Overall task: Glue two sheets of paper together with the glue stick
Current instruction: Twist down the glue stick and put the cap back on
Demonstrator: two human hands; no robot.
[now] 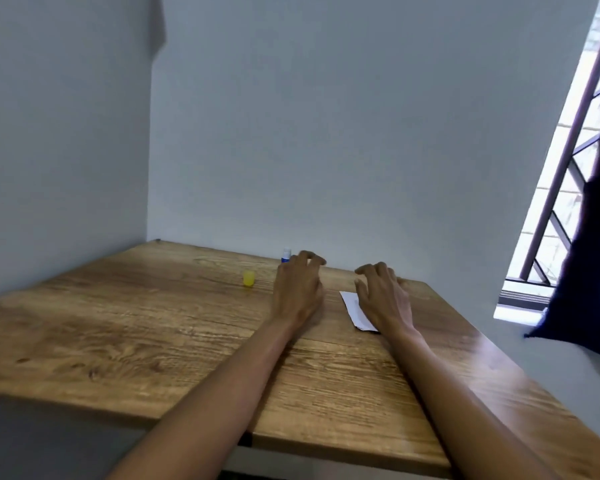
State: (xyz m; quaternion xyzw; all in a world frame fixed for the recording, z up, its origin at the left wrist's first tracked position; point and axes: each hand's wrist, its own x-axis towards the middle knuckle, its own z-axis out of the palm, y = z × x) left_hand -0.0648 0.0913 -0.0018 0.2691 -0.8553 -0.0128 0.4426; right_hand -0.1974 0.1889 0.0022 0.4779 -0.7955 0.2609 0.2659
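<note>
Glue stick (286, 255): upright at the desk's (136, 327) far edge, yellow cap (248, 278) standing apart. Paper (355, 308): flat under our right hand (383, 299). Left hand (298, 289): beside the stick. We hold nothing; fingers loosely curled.

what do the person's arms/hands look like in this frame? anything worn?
Both forearms are bare as far as the frame shows: no sleeves, gloves, watch or bands visible. Left hand and right hand show no rings or markings that can be made out.
</note>
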